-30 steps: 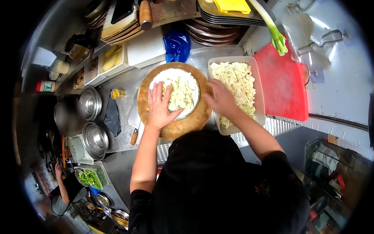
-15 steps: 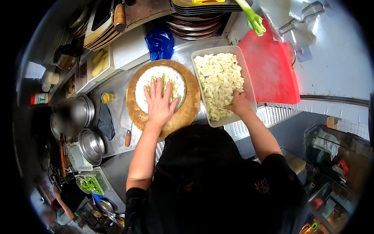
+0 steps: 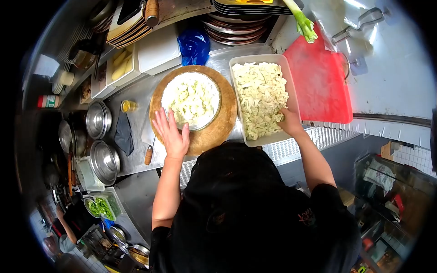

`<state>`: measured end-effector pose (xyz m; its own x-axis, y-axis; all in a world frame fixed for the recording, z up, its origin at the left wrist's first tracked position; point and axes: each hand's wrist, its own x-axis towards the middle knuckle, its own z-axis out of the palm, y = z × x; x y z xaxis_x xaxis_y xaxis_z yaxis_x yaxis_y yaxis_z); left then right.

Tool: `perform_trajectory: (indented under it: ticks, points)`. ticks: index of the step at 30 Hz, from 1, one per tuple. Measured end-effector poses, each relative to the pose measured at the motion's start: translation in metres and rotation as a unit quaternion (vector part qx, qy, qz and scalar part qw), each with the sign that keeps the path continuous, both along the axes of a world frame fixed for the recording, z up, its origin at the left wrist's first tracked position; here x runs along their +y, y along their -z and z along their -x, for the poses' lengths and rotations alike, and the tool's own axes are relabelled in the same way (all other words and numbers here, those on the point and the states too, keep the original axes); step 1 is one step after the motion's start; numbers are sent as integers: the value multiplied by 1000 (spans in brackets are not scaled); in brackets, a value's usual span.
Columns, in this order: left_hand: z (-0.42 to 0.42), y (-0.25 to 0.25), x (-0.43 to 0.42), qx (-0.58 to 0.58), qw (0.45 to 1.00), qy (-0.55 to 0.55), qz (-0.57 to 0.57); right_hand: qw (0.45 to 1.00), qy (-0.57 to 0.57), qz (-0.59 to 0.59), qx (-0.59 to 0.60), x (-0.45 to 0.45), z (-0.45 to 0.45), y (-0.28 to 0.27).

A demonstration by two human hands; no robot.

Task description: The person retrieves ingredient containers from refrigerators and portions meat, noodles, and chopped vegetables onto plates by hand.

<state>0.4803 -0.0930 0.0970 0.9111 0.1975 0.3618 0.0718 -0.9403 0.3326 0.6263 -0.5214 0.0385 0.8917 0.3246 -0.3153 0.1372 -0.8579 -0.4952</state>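
Note:
A round dish [image 3: 217, 109] with pale chopped pieces [image 3: 193, 95] stands on a round wooden board [image 3: 227, 88]. My left hand [image 3: 173, 135] is at the dish's lower left edge, over the board, its fingers spread and nothing in it. My right hand [image 3: 290, 123] reaches into the right side of a rectangular plastic tub [image 3: 293, 98], its fingertips at the pale pieces [image 3: 261, 95] inside. Those fingertips are partly hidden, so whether they hold any pieces is unclear.
Right of the tub lies a red cutting board [image 3: 318, 82]. A wooden-handled knife [image 3: 149, 155], a dark cloth [image 3: 123, 134] and metal bowls [image 3: 105, 162] are left of the board. A blue bag [image 3: 194, 47] lies behind it. Another person's arm [image 3: 67, 226] shows at lower left.
My left hand has drawn back from over the dish to its lower left edge, uncovering the pieces. My right hand has moved from between board and tub into the tub. The view has shifted.

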Motion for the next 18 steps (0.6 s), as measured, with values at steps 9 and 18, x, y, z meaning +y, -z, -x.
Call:
perform_trajectory:
  ticks: [9,18]
  points:
    - [34,18,8,-20,997,-52,60,912,166,-290,239,40,-11,-90]
    - [12,-3,-1,-29,996,-20,85,927,-78,-295,220,212,-36,-127]
